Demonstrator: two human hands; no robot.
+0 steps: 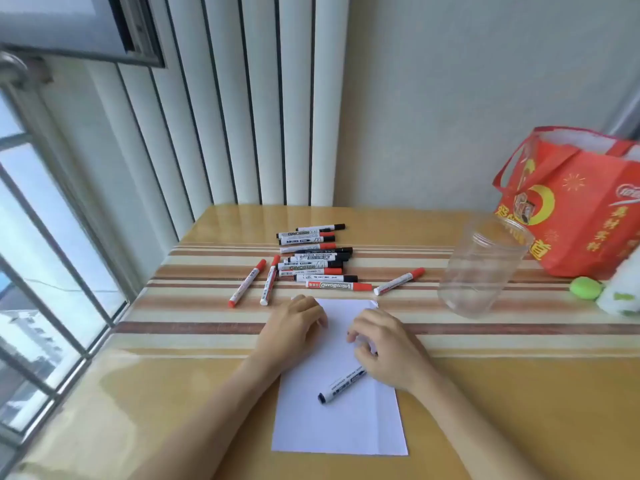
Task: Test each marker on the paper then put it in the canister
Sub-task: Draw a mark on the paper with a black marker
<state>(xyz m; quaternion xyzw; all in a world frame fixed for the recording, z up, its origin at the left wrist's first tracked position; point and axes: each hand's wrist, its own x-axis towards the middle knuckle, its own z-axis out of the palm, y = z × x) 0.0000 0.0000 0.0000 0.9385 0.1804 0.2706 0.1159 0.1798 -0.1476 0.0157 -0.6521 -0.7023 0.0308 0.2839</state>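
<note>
A white sheet of paper [341, 424] lies on the table in front of me. My left hand [294, 329] rests on its upper left corner with the fingers loosely curled, holding nothing. My right hand [386, 351] rests on the paper's upper right part, fingers curled down onto the sheet. A black-capped marker [337, 388] lies on the paper, its far end hidden under the heel of my right hand. Several red and black markers [313, 263] lie in a pile beyond the paper. The clear plastic canister [481, 268] stands empty and open to the right.
A red gift bag [581, 206] stands at the back right. Beside it are a green ball [586, 287] and a white-and-green object [623, 289]. A window runs along the table's left edge, with vertical blinds behind the table.
</note>
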